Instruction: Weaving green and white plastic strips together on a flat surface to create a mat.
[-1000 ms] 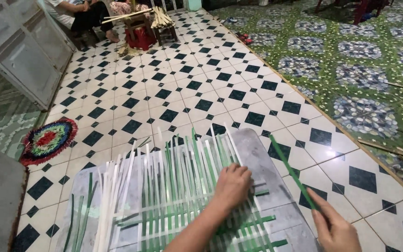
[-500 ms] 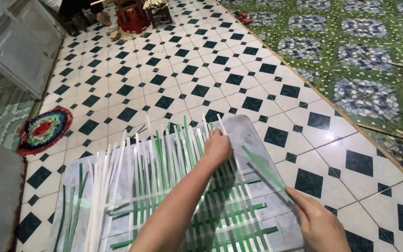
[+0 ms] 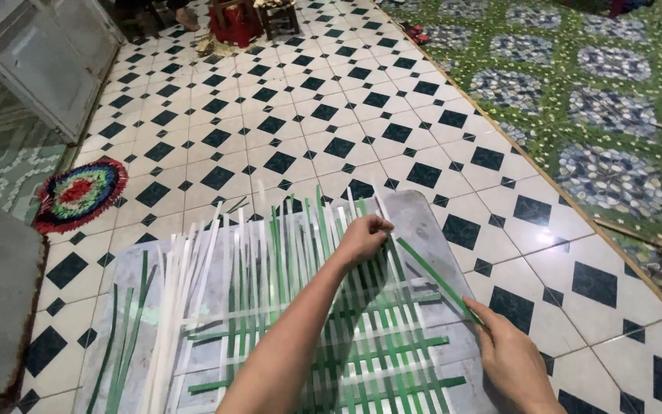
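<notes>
On the grey sheet (image 3: 415,211), all places given relative to it:

loose strips: white and green strips (image 3: 166,307) lie unwoven over its left part, fanned and overlapping, ends running off toward the near edge.

woven patch: the mat (image 3: 377,360) sits on its near-right part; upright white and green strips crossed by several green and white horizontal strips. Looks to me like only the near rows are interlaced.

left to do: far ends of the uprights (image 3: 300,222) are free toward its far edge, and the left bundle is not worked in. My read: early to middle stage, most of the weave open.

left hand: left hand (image 3: 362,239) over its middle, arm reaching forward from the near edge, wrist straight, palm down, fingers curled and pinched on the tops of a few uprights near the far end of the weave.

working strip: one long green strip (image 3: 434,277) runs diagonally above its right part, from beside the left hand down to the right hand.

right hand: right hand (image 3: 511,360) at its near-right corner, back of hand up, thumb and forefinger pinching the near end of that green strip, other fingers folded.

off the sheet: round multicoloured mat (image 3: 78,193) on the tiled floor (image 3: 300,107), well to its left.
</notes>
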